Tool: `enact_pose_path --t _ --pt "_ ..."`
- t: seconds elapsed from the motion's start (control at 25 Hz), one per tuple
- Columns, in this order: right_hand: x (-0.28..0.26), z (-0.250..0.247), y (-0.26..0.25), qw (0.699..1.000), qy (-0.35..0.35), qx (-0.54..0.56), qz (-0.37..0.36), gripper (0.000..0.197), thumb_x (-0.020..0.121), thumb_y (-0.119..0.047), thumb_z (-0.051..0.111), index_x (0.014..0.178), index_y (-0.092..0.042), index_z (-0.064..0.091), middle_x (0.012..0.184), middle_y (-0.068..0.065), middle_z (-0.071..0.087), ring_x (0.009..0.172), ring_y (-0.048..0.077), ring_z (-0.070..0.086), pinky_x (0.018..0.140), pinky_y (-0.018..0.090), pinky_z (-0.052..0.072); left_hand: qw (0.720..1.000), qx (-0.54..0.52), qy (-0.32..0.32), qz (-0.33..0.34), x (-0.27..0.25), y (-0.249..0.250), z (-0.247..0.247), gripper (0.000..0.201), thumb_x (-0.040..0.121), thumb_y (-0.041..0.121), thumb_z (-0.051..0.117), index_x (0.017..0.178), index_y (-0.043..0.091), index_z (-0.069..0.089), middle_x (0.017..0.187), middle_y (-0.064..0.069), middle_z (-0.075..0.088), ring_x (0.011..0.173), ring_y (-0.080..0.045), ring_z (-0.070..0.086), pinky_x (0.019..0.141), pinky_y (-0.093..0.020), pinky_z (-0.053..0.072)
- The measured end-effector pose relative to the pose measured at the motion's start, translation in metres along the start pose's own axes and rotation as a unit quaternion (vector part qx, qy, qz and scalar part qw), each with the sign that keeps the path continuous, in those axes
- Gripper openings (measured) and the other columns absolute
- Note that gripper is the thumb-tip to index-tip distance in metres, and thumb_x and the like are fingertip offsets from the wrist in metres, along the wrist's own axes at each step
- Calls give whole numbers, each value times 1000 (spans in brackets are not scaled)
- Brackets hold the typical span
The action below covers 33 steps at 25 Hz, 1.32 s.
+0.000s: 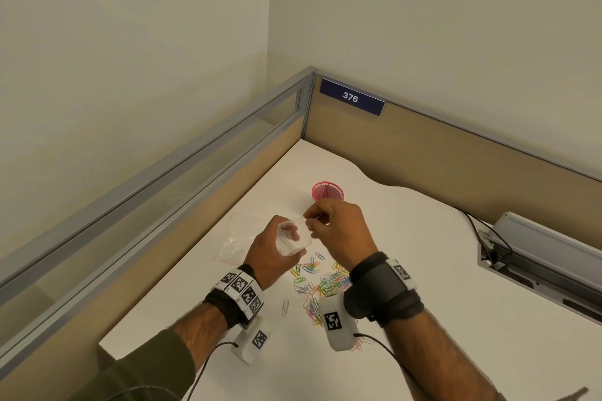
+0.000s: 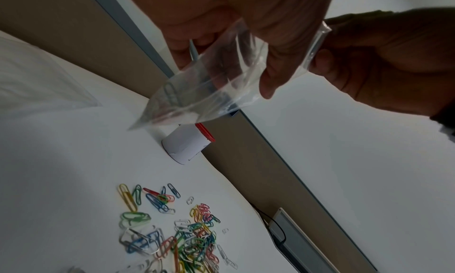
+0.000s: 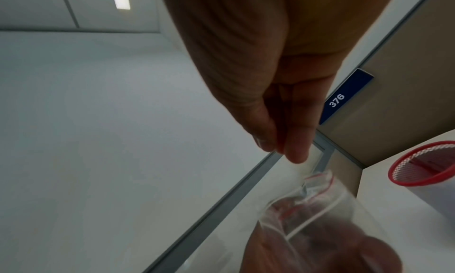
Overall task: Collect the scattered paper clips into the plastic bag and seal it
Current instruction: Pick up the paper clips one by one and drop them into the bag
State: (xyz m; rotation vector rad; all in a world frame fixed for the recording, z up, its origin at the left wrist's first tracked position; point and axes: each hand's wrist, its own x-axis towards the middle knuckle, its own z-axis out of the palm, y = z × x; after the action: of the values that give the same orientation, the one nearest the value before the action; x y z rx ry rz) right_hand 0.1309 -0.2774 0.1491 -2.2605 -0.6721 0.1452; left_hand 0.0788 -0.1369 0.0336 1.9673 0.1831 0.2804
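My left hand (image 1: 272,252) holds a small clear plastic bag (image 1: 294,239) above the white table, fingers curled round it. The bag's mouth, edged with a red zip line, faces up, and a paper clip (image 2: 171,92) lies inside. My right hand (image 1: 314,221) is at the bag's upper rim (image 2: 317,41), thumb and forefinger pinched together on it. In the right wrist view the pinched fingertips (image 3: 295,156) sit just above the bag (image 3: 320,197). A heap of coloured paper clips (image 1: 322,285) lies on the table under both wrists, also in the left wrist view as paper clips (image 2: 187,236).
A red mesh cup (image 1: 327,190) stands just behind my hands. A second, larger clear bag (image 1: 241,234) lies flat to the left. One stray clip (image 1: 285,307) lies near my left wrist. Partition walls close the far and left sides; a cable tray (image 1: 537,257) sits at right.
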Motion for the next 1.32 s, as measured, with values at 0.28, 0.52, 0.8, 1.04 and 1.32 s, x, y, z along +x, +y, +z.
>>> enact_pose_path --t 0.28,0.52,0.8,1.04,1.32 --pt "10 -8 104 992 46 -43 105 13 87 -11 61 94 -15 71 96 2 72 86 19 66 83 32 55 999 -34 21 10 0 -5 -11 46 75 15 83 109 22 52 103 8 67 106 -7 61 88 -6 42" --pt "-61 -1 252 912 -1 -186 366 32 89 -13 55 120 -11 63 131 11 59 120 29 55 106 38 42 998 -52 38 1 -5 -12 -28 48 75 9 82 111 18 52 109 4 67 113 -11 61 90 -7 43" --pt "-100 38 250 899 -1 -197 391 23 90 -21 54 101 -5 68 108 13 67 98 29 64 89 32 52 999 -36 31 -9 -11 -14 -27 47 76 12 82 112 20 52 110 5 66 115 -13 60 99 -25 44" --pt "-73 52 223 951 -12 -18 309 16 88 -19 63 102 -14 69 108 7 70 93 22 65 92 38 55 999 -36 28 4 -14 -9 -24 46 77 13 82 112 20 52 110 6 67 113 -12 61 100 -27 44" --pt "-146 53 199 928 -140 -145 315 53 73 -38 77 115 -21 49 113 1 50 101 19 56 85 25 45 999 -26 43 -9 -20 -13 -28 47 77 15 82 114 18 52 111 8 64 114 -13 59 98 -25 44"
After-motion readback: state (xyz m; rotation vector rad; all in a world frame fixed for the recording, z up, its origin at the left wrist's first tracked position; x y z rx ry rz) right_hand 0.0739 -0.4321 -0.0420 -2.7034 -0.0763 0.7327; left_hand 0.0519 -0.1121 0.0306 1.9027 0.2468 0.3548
